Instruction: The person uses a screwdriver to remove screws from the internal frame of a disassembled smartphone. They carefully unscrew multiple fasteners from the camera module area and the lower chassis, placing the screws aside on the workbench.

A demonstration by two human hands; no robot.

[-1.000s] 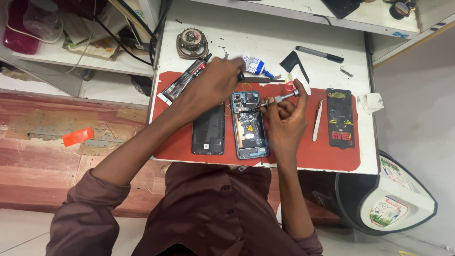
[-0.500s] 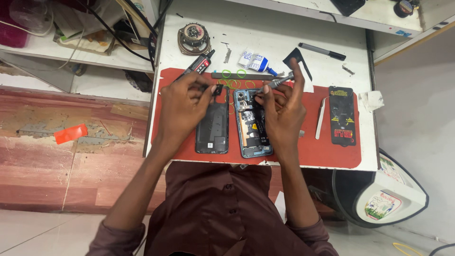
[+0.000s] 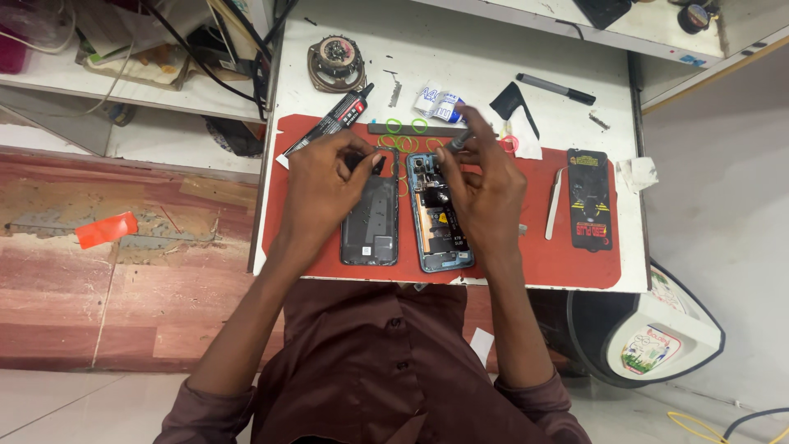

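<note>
Bright, even light; sharp, soft shadows

White worktable (image 3: pixel 460 49), white shelves (image 3: pixel 123 99) at left, reddish-brown floor (image 3: pixel 123 279).

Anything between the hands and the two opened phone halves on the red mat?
Nothing visible. The left hand lies on the dark back panel; the right hand, gripping a thin tool, is over the opened phone.

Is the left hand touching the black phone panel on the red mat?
Touching. The head view shows the left hand lying over the top end of the black phone panel, fingers pressed on its upper edge, no gap showing.
</note>
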